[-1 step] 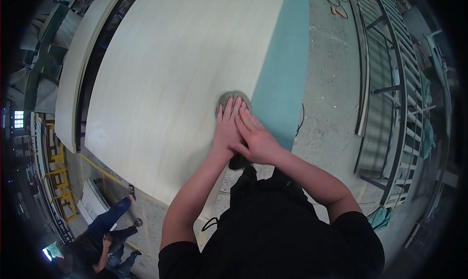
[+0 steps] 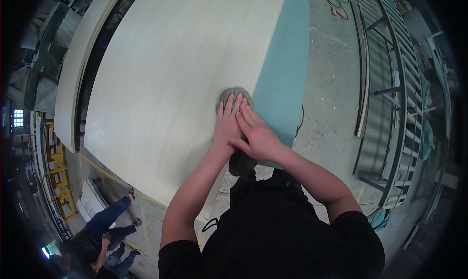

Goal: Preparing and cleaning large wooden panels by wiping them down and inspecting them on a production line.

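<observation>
A rounded, soft-looking grey-green cloth lies on the large pale wood-grain panel, near its right edge. My left hand presses down on it, fingers slightly spread and curved over its top. Overlapping that hand from the right, my right hand keeps its fingers together, fingertips on the cloth and thumb across the left wrist. Below the wrists hangs a dark, bulky part, close to my body; whether it belongs to the cloth I cannot tell. The palms hide the middle of the cloth.
A blue-green sheet shows along the panel's right side. Farther right are long strips on the floor and a metal rack. Another panel stands at left. A person is at lower left, near yellow frames.
The hands and cloth have shifted very slightly, and the dark part below the wrists shows a little more. Otherwise the scene looks the same.
</observation>
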The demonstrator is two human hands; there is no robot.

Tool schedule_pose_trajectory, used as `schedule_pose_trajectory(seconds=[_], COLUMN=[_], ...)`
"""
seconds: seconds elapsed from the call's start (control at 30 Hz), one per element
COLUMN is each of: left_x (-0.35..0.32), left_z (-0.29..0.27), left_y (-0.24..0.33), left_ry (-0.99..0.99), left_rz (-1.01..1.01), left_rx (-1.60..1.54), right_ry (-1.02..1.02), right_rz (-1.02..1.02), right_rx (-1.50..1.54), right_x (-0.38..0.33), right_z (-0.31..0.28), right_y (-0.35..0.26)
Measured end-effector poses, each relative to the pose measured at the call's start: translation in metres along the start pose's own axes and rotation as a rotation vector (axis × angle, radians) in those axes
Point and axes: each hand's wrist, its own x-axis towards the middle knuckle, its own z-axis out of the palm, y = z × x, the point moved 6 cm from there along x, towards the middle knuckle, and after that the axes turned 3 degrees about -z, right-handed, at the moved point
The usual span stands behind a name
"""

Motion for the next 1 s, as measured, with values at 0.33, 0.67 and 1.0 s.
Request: schedule_pose_trajectory(seconds=[0.33,0.67,1.0], left_x=[0.215,0.246,0.159], left_z=[0.02,-0.039,-0.176], left_y=[0.019,0.056,0.169], left_ry=[0.009,-0.061,0.016], left_rz=[-0.154,-0.634,-0.633], left_rx=[0.183,-0.403,-0.592], right_ry=[0.028,0.089,0.347], right_rz=[-0.045,-0.124,-0.239], right_rx=[-0.052,0.535,0.738], right_x=[0.124,0.088,0.005], right_z=[-0.108,-0.171,-0.189], right_y=[0.159,0.239,0.134])
